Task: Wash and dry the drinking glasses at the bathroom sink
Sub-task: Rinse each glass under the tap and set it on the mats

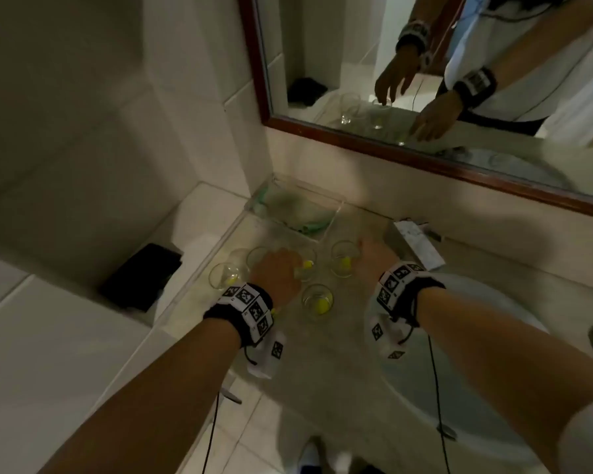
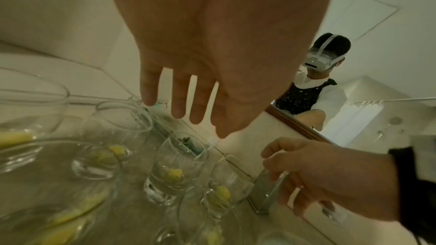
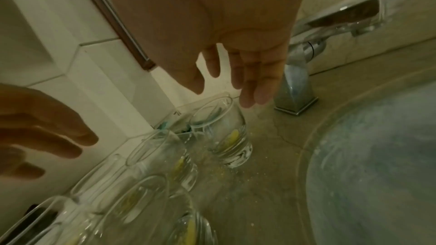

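Observation:
Several clear drinking glasses, each with a yellow piece at the bottom, stand on the counter left of the sink [image 1: 459, 388]. My left hand [image 1: 281, 265] hovers above the left cluster with fingers straight [image 2: 186, 115], holding nothing; it hides part of one glass [image 1: 305, 268]. My right hand [image 1: 374, 251] reaches beside the far right glass [image 1: 343, 263] with loose fingers, also holding nothing. In the right wrist view that glass [image 3: 221, 137] stands just below my right hand [image 3: 235, 85]. A nearer glass [image 1: 317, 302] stands between my wrists, and another glass [image 1: 225, 275] is at the far left.
A clear tray [image 1: 336, 213] with a greenish cloth sits against the wall behind the glasses. The chrome faucet [image 1: 415, 241] stands just right of my right hand. A framed mirror [image 1: 425, 159] hangs above. A black object [image 1: 141, 278] lies on the ledge at left.

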The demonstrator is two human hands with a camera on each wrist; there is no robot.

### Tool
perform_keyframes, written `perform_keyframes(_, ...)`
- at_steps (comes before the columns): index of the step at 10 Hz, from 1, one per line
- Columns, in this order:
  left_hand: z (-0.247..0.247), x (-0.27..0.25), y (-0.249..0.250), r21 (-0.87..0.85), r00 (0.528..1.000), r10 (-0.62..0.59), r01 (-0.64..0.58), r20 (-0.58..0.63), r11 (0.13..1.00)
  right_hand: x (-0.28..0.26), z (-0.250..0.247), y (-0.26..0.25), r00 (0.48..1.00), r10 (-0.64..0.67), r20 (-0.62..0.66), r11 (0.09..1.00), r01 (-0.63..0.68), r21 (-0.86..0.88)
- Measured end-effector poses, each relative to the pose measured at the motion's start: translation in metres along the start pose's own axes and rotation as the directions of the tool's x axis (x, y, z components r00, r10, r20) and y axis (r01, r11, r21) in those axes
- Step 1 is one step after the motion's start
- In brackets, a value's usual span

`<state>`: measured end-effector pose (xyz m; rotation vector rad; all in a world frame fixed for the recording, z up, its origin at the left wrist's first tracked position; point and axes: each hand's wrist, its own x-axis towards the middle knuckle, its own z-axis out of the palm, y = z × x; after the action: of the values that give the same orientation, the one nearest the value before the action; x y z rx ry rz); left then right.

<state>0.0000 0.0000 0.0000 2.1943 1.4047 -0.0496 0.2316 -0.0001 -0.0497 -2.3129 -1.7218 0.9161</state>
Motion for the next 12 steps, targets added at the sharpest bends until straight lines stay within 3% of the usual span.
perform_keyframes(1, 0.006, 0.005, 0.004, -0.015, 0.998, -0.015, 0.014, -0.068, 1.0, 0.015, 0.003, 0.006, 0.996, 0.083, -0.014, 0.993, -0.081, 0.085)
perform_keyframes(2, 0.016, 0.009, 0.008, -0.035, 0.995, -0.011, 0.007, -0.1, 0.999, 0.019, 0.007, 0.01, 0.987, 0.145, 0.075, 0.987, -0.15, 0.061)
perform_keyframes(3, 0.022, 0.013, 0.009, -0.059, 0.993, -0.002, -0.005, -0.115, 0.998, 0.017, 0.012, 0.013, 0.984, 0.15, 0.096, 0.937, -0.173, 0.303)
perform_keyframes(4, 0.026, 0.016, 0.01, -0.085, 0.993, -0.006, -0.005, -0.118, 0.996, 0.025, 0.016, 0.017, 0.979, 0.143, 0.148, 0.886, -0.193, 0.422)
perform_keyframes(7, 0.034, 0.029, 0.032, -0.269, 0.993, -0.049, 0.019, -0.103, 0.963, 0.023, 0.007, 0.019, 0.968, 0.189, 0.166, 0.909, -0.236, 0.343)
perform_keyframes(8, 0.039, 0.031, 0.05, -0.32, 0.997, -0.032, 0.01, -0.065, 0.948, 0.008, 0.001, 0.025, 0.985, 0.115, 0.128, 0.904, -0.157, 0.398)
perform_keyframes(10, 0.068, 0.034, 0.087, -0.341, 0.991, 0.114, -0.086, 0.063, 0.936, -0.038, -0.009, 0.047, 0.988, -0.014, 0.156, 0.968, -0.026, 0.25)
perform_keyframes(12, 0.112, 0.032, 0.112, -0.394, 0.959, 0.208, -0.119, 0.192, 0.911, -0.079, -0.024, 0.076, 0.949, -0.037, 0.312, 0.996, 0.008, 0.092)
